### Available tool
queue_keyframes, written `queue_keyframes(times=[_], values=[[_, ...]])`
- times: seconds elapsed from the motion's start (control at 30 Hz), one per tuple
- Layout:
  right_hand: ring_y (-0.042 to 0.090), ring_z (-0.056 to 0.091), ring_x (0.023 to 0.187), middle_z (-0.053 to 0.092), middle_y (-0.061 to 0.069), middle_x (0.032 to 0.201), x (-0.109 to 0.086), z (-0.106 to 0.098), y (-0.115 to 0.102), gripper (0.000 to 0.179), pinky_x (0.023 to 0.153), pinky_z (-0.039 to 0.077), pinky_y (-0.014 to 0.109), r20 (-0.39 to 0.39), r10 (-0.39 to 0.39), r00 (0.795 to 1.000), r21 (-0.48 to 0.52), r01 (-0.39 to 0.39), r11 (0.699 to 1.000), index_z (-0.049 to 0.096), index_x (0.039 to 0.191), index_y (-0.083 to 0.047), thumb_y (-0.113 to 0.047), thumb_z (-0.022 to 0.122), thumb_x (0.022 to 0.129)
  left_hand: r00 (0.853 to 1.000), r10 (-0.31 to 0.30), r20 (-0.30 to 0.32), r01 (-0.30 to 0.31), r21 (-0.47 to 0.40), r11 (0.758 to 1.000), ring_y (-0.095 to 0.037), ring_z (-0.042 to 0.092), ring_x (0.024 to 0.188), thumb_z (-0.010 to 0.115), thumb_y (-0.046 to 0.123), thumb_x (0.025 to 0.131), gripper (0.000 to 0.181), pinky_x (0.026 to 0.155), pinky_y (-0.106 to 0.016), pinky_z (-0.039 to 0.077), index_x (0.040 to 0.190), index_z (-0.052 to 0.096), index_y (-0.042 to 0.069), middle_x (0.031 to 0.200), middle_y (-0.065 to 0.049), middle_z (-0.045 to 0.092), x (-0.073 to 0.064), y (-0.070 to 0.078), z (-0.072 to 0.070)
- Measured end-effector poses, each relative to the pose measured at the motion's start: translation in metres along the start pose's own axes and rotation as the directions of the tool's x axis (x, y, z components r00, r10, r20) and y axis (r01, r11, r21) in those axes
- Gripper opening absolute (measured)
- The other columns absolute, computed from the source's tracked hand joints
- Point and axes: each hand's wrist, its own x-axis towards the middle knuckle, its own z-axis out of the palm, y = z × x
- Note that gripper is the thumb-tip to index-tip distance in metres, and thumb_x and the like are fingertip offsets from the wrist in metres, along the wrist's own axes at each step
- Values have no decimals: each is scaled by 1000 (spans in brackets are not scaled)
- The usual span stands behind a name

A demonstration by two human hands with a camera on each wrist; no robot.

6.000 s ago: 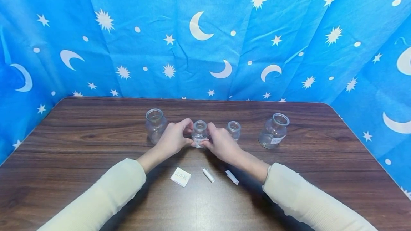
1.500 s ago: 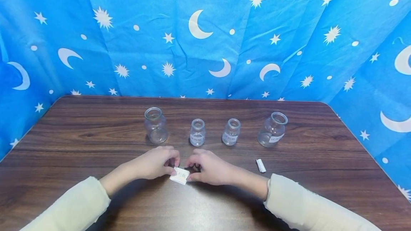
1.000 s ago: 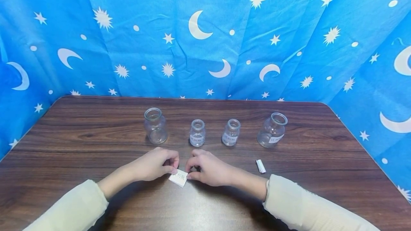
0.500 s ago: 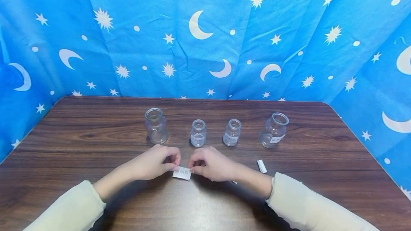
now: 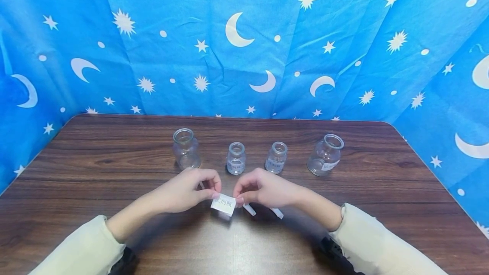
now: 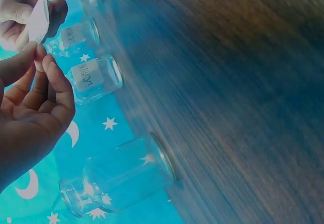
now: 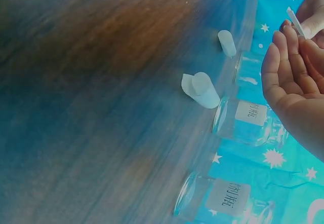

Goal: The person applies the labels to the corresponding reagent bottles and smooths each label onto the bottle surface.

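A small white label [image 5: 223, 204] with dark handwritten characters is held up over the table between my two hands, one at each side. My left hand [image 5: 187, 192] pinches its left edge between thumb and fingertips, and my right hand [image 5: 265, 188] pinches the right edge. In the left wrist view the label [image 6: 38, 21] stands tilted between both hands. Behind the hands are two small clear glass jars, one left [image 5: 236, 162] and one right [image 5: 276, 162], each bearing a similar label. A larger glass jar [image 5: 186, 154] at the left shows no label; my left hand partly covers its base.
Another large jar [image 5: 324, 158], labelled, stands at the right. A rolled white paper strip [image 5: 249, 209] and a second strip [image 5: 277, 213] lie near my right hand. The brown wooden table [image 5: 114, 164] ends at a blue star-patterned cloth [image 5: 172, 46].
Six seconds ago both hands were at the left small jar, with the label on the table. Since then they took hold of the label and lifted it slightly rightward. The right-hand strip is now out of sight.
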Motion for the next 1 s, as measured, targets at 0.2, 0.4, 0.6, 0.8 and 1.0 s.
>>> queue_keyframes(times=[0.2,0.4,0.6,0.8,1.0], values=[[17,59,71,64,6,76,-2,0,3,5,68,49,27,-13,11,1000,68,-10,998,63,85,1,-1,58,85,1000,-12,-3,12,-24,1000,-6,51,70,64,12,83,6,62,-25,43,82,58,11,72,10,55,0,1,1],[22,60,72,65,9,77,-2,1,3,6,68,51,33,-13,3,1000,107,-2,994,63,85,3,1,57,85,1000,-27,-10,27,-27,999,-7,51,71,64,12,84,6,63,-25,43,82,59,10,73,9,55,0,0,0],[18,62,76,66,13,81,0,1,3,8,70,51,32,-9,4,1000,133,-3,991,62,86,6,5,54,86,999,-34,-7,34,-31,999,-7,51,72,64,12,84,6,65,-26,43,83,59,9,74,8,55,0,-1,0],[16,62,76,66,13,81,0,2,4,8,70,51,34,-8,3,1000,134,-2,991,61,87,5,3,54,87,999,-33,-2,33,-32,999,-8,51,71,64,14,84,7,64,-26,43,82,59,9,73,8,54,0,-3,0],[25,60,75,65,12,80,0,2,4,8,69,51,33,-46,-8,999,125,13,992,61,86,5,2,53,87,998,-32,-50,32,-14,999,-7,53,72,65,10,82,7,65,-25,44,83,58,11,75,8,56,1,-3,1]])
